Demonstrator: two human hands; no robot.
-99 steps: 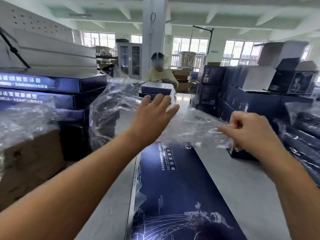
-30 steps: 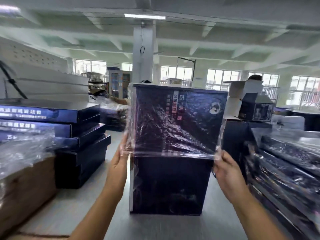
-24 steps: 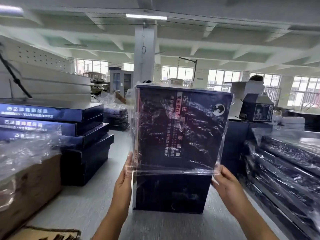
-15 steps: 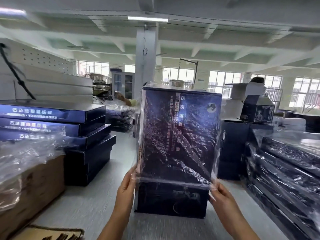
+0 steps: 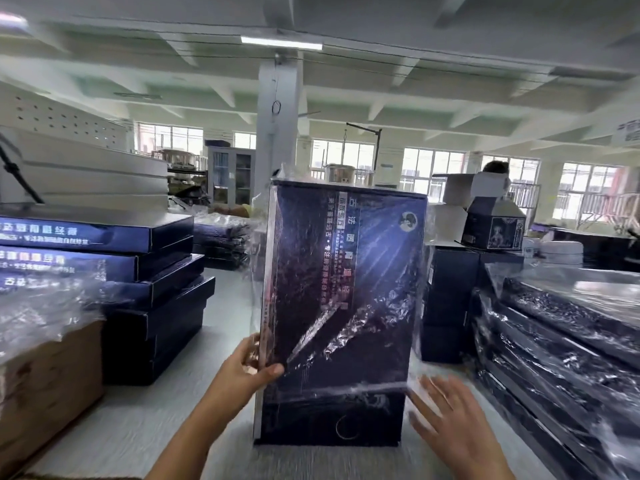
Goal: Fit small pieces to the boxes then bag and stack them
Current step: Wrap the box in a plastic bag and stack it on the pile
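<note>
A large dark blue box (image 5: 343, 420) stands upright on its short end on the grey table (image 5: 131, 424). A clear plastic bag (image 5: 346, 306) covers it from the top down to a little above its base. My left hand (image 5: 247, 367) grips the box's left edge through the bag, thumb on the front. My right hand (image 5: 446, 414) is blurred, fingers spread, beside the bag's lower right corner and holding nothing.
Unbagged blue boxes (image 5: 114, 271) are stacked at the left, beside a brown carton (image 5: 45, 386) with loose plastic on it. Bagged boxes (image 5: 561, 341) are stacked at the right. Dark cartons (image 5: 450, 289) stand behind. A person's head (image 5: 496, 167) shows at the far right.
The bag has slid further down the standing box. My left hand moved up to grip the box's left edge. My right hand let go of the bag and opened.
</note>
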